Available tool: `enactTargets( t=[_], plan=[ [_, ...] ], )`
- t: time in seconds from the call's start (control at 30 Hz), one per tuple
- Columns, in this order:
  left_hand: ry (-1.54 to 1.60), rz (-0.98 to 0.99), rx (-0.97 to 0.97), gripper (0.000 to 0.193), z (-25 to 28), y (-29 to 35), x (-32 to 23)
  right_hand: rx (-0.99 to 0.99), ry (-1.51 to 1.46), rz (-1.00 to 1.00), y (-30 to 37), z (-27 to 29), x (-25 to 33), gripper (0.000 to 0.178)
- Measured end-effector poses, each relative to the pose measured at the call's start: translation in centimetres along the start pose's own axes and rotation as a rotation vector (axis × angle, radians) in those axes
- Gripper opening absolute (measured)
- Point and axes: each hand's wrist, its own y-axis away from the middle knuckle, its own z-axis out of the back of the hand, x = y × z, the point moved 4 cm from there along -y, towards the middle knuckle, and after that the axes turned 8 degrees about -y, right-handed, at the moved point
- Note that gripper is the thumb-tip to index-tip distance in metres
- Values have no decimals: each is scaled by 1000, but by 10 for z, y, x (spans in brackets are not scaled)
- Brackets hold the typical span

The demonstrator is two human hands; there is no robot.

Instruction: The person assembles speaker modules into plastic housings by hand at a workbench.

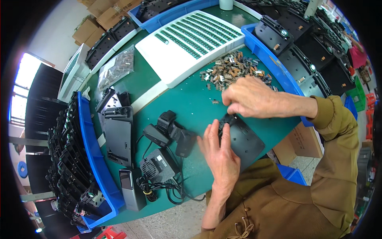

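A black plastic panel [246, 143] lies on the green table in front of me, its far edge partly covered by my fingers. My left hand [221, 153] rests on the panel's left side, fingers stretched out and apart. Just beyond that edge, my right hand [252, 97] is closed in a pinch, thumb against curled fingers. What sits between those fingertips, if anything, is too small to tell. Behind my right hand spreads a pile of small brown, grey and metallic parts [234, 69], with a few loose ones at its near side.
A white tray with rows of green pieces [171, 59] stands at the back. Blue bins [89, 147] of black panels flank the table. To the left lie another black panel [119, 137], a black device with cables [159, 165], a grey box-shaped device [133, 191] and a clear bag of parts [116, 68].
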Motion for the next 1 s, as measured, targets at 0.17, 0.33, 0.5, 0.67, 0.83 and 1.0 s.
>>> enactTargets(
  t=[0.17,0.33,0.5,0.67,0.83,1.0],
  plan=[
    [-4,15,5,47,0,2,2,-126,34,53,-63,28,-2,23],
    [0,19,9,46,-1,1,0,-373,-56,108,-146,43,-31,23],
    [-2,30,18,48,-2,0,0,-515,-71,57,-215,33,-55,22],
    [4,47,50,55,-4,1,3,-560,119,2,-257,16,-69,26],
    [29,66,85,60,-2,1,3,-587,219,-17,-270,11,-77,20],
    [35,67,89,59,-3,1,4,-542,174,-43,-279,19,-79,18]
  ],
)
